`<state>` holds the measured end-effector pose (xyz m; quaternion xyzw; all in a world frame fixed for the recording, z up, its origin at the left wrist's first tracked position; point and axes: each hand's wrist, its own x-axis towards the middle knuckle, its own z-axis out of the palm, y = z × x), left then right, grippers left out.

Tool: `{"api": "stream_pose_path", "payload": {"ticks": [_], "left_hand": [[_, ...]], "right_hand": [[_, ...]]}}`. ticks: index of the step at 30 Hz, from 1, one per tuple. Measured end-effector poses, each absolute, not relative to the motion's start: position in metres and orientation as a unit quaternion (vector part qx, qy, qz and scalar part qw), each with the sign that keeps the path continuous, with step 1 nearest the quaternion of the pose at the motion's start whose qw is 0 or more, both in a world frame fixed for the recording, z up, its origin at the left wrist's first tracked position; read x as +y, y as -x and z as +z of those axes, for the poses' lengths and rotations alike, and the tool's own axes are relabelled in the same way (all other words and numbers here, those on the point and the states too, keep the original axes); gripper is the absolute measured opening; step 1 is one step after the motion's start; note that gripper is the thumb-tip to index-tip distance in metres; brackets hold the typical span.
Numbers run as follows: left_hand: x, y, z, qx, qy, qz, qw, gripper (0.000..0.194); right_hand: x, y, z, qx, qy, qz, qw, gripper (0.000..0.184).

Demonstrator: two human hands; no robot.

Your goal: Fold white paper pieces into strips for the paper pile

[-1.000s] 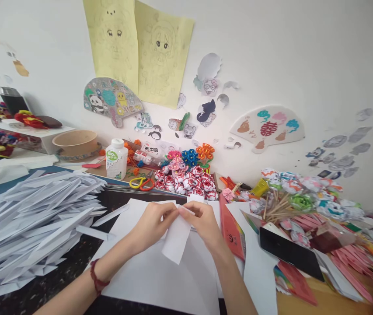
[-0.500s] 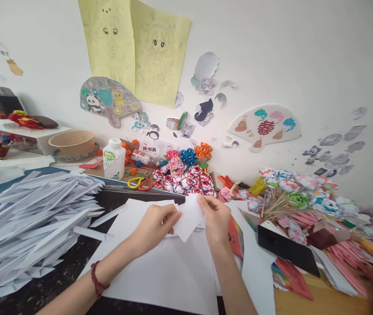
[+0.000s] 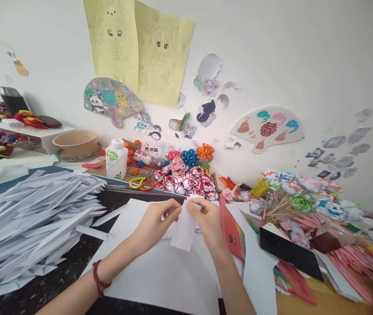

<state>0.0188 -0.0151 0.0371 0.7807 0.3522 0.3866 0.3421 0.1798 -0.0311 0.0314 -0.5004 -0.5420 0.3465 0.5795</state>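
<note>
Both my hands meet over the middle of the table and pinch one small white paper piece [image 3: 183, 232], which hangs down between them. My left hand [image 3: 156, 223] grips its upper left edge with closed fingers; a red cord bracelet sits on that wrist. My right hand [image 3: 207, 221] pinches the upper right edge. Under them lies a large white sheet [image 3: 160, 275] on the dark tabletop.
A big heap of folded white paper strips [image 3: 32, 218] fills the left. Behind stand a white bottle [image 3: 116, 159], yellow-red scissors [image 3: 142, 183], red-and-white paper flowers [image 3: 189, 183] and a wooden bowl [image 3: 74, 142]. A black phone [image 3: 289, 253] and paper flowers on sticks [image 3: 298, 197] lie right.
The paper piece, spread wider and raised to the right half a second ago, is folded narrower again and hangs down. My hands have drawn closer together.
</note>
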Motion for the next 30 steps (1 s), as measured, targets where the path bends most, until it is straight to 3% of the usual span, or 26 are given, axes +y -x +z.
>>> {"api": "stream_pose_path", "payload": {"ticks": [7, 16, 30], "left_hand": [[-0.017, -0.022, 0.034, 0.362, -0.754, 0.409, 0.364, 0.025], [-0.019, -0.022, 0.037, 0.373, -0.789, 0.387, 0.297, 0.020], [-0.017, -0.024, 0.033, 0.370, -0.769, 0.390, 0.345, 0.018]], "right_hand": [[-0.036, -0.166, 0.033, -0.572, 0.510, 0.294, 0.572, 0.019], [-0.034, -0.172, 0.034, -0.631, 0.477, 0.321, 0.522, 0.013], [-0.047, -0.166, 0.041, -0.601, 0.501, 0.115, 0.612, 0.012]]}}
